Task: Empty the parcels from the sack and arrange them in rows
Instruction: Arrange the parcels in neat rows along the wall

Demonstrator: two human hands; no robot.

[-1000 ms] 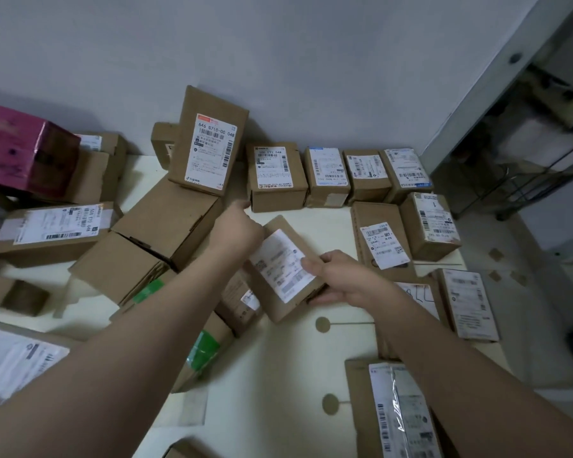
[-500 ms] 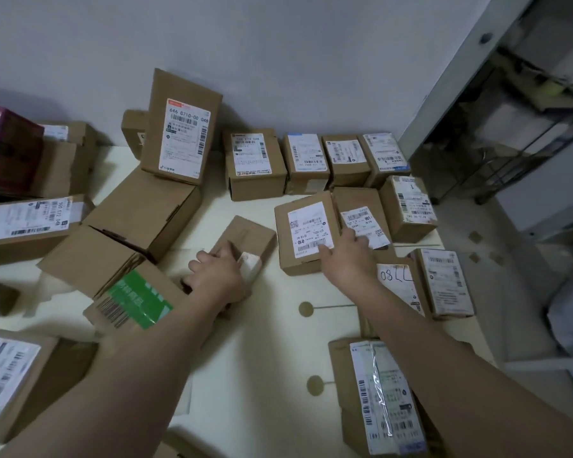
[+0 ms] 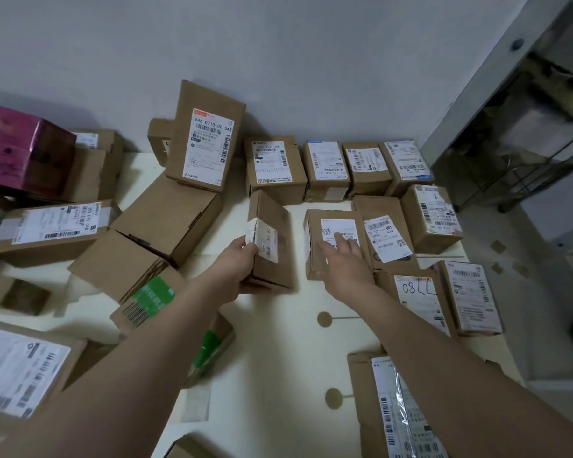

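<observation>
At 12 to 1 o'clock along the wall, a row of four parcels (image 3: pixel 328 160); at 11, a tall parcel (image 3: pixel 209 140) leaning on that wall. At 9 to 10, a loose heap of parcels (image 3: pixel 166 216) and a pink box (image 3: pixel 24 150), crowding the left arm. On the table (image 3: pixel 278 358), centre: left hand (image 3: pixel 244 259), grip curled round the near end of a small parcel (image 3: pixel 272 219). At its 3 o'clock, right hand (image 3: pixel 344 266), grip wide, fingers straight on a flat parcel (image 3: pixel 313 256).
</observation>
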